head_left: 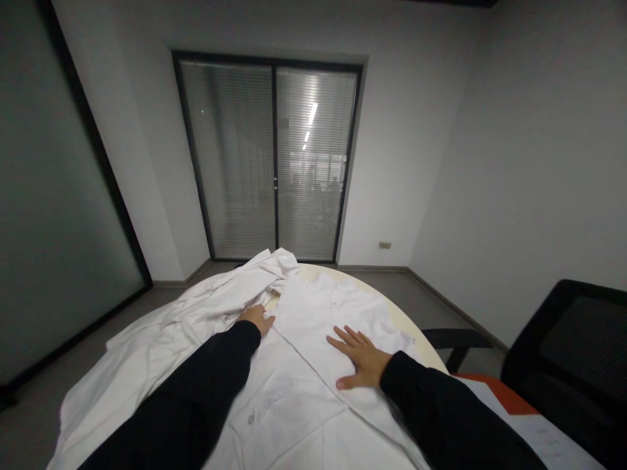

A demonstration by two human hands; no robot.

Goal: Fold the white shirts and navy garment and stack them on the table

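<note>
Garment: white shirt (306, 385) spread button-side up on round desk (425, 346). Right hand (360, 362) lies flat on its right front, fingers splayed. Left hand (257, 318) rests palm down near the collar, gripping nothing. Centre looks smoothed; left side and far sleeve lie bunched, apparently unfolded.

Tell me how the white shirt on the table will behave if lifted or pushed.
Likely floppy: the shirt lies creased and bunched beyond the left hand. Probably light, since the thin cloth drapes over the table edge. It may slide if pushed; the right hand lies flat on it.
</note>
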